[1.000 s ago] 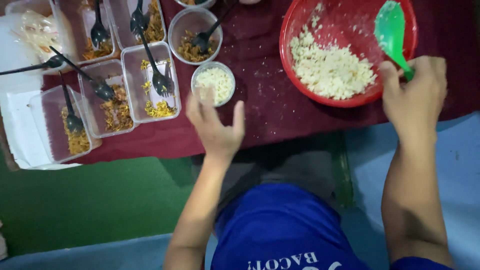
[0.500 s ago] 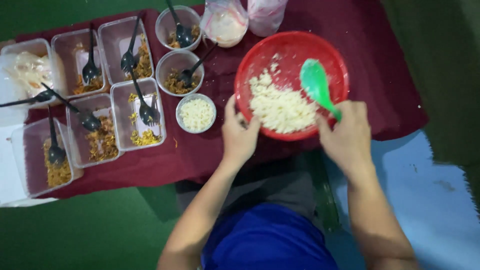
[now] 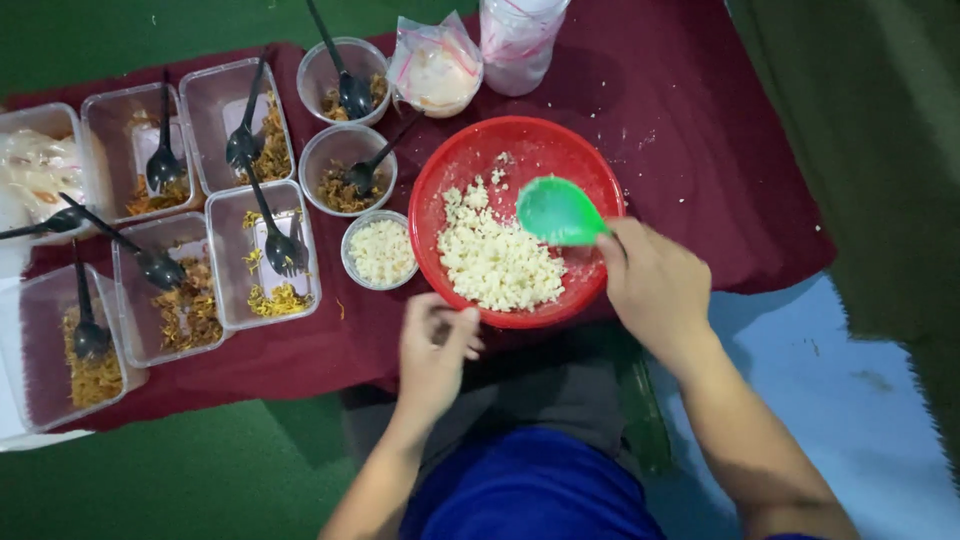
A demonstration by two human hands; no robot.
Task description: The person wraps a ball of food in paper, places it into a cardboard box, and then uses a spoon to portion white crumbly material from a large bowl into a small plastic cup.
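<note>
Gripping green scoop (image 3: 558, 212) over red bowl (image 3: 470, 160), right hand (image 3: 655, 285), left hand (image 3: 435, 350) at rim

One view only was recorded, from a camera worn on the person's head. It faced steeply downward, almost vertically, over a dark red table (image 3: 700, 120) and the wearer's own lap. The range was close: the left hand (image 3: 435, 350) and right hand (image 3: 655, 285) sat in the lower middle of the frame, both forearms running out at the bottom edge. Green floor bordered the table at top and left. No second view existed, so no overlap applied.
</note>
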